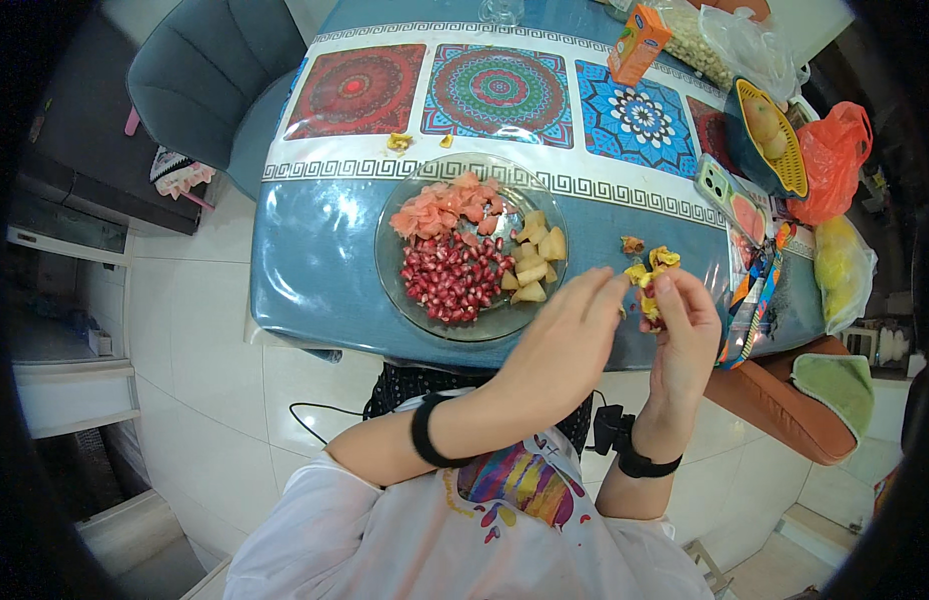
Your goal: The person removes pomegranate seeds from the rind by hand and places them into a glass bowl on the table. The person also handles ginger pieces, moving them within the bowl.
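Observation:
My right hand (682,311) pinches a piece of pomegranate (650,304) with yellow rind and red seeds between thumb and fingers. Close on its left, my left hand (573,330) reaches across, palm down, its fingertips beside yellow peel scraps; whether it grips anything is hidden. A clear glass plate (389,296) rests on the table to the left. On it lie red pomegranate seeds (453,277) at the front, pink citrus pulp pieces (442,210) at the back left, and pale fruit chunks (532,266) on the right. A brownish scrap (632,244) lies behind the hands.
Small peel bits (398,142) lie behind the plate. An orange drink carton (638,45), a fruit basket (798,161), a red plastic bag (836,161), a phone in a patterned case (731,196) and a colourful strap (757,296) stand or lie to the right. A grey chair (217,67) is at the left.

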Action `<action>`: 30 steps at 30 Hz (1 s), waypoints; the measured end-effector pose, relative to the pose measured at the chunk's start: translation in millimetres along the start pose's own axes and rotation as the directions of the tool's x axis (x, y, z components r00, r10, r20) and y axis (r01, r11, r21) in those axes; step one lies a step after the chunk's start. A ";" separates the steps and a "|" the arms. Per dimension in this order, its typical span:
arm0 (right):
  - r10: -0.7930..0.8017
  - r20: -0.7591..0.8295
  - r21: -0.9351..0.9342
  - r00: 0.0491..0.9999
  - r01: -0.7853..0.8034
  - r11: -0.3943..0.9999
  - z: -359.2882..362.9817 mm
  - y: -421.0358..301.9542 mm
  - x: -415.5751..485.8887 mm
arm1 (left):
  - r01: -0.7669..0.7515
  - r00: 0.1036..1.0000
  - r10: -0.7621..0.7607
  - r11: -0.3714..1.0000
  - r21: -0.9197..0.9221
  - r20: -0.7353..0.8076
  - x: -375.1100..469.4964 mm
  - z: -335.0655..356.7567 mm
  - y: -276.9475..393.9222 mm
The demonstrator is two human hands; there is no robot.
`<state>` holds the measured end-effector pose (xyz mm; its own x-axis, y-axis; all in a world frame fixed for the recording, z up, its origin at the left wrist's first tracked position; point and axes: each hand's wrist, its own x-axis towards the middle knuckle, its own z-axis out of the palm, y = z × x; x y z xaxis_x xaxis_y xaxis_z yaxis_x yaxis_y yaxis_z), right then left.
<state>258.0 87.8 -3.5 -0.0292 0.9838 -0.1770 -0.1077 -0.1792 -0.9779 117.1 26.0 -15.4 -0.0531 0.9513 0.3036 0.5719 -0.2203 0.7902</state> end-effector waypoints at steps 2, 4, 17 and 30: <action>0.003 0.122 -0.086 0.993 0.008 0.996 8.7 -0.7 -1.3 | -0.002 0.997 0.003 1.000 0.013 -0.074 -7.5 -27.7 3.2; 0.056 0.210 -0.166 0.976 -0.021 0.986 21.4 -1.6 -3.8 | -0.010 1.000 0.009 0.997 -0.082 -0.010 -9.9 -53.6 0.8; 0.133 0.562 -0.088 0.817 -0.101 0.991 85.2 1.6 -12.0 | 0.108 0.957 -0.140 0.985 -0.134 -0.256 -20.9 -107.4 -33.9; 0.070 0.473 -0.196 0.878 0.027 0.980 94.9 11.8 -17.9 | 0.158 0.961 -0.194 0.970 -0.186 -0.197 -21.6 -115.4 -51.3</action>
<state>163.0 67.1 -1.3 -0.5035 0.8468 -0.1716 0.0880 -0.1473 -0.9852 -5.6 -8.2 -1.1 -0.3230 0.9146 0.2431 0.3937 -0.1037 0.9134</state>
